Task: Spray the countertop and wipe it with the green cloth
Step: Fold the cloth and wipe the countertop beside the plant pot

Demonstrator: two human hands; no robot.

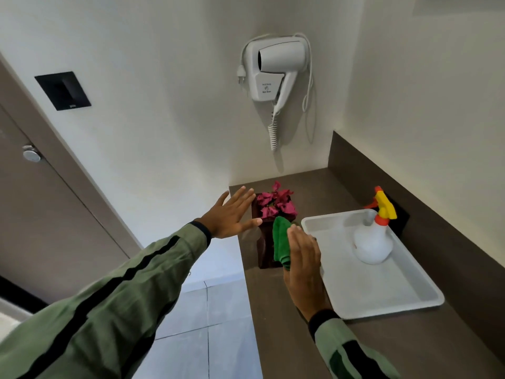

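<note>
The brown countertop (276,324) runs along the right wall. My right hand (304,265) is shut on the green cloth (281,240), held just left of the white tray (382,291). A white spray bottle (373,242) with a yellow and orange trigger stands upright in the tray. My left hand (232,213) is open, fingers spread, next to the dark vase of pink flowers (276,205) at the counter's far left end; whether it touches the vase I cannot tell.
A white hair dryer (276,72) hangs on the wall above the counter, its coiled cord dangling. A brown door (41,201) with a round knob stands at left. Pale floor tiles (207,310) lie below the counter's edge.
</note>
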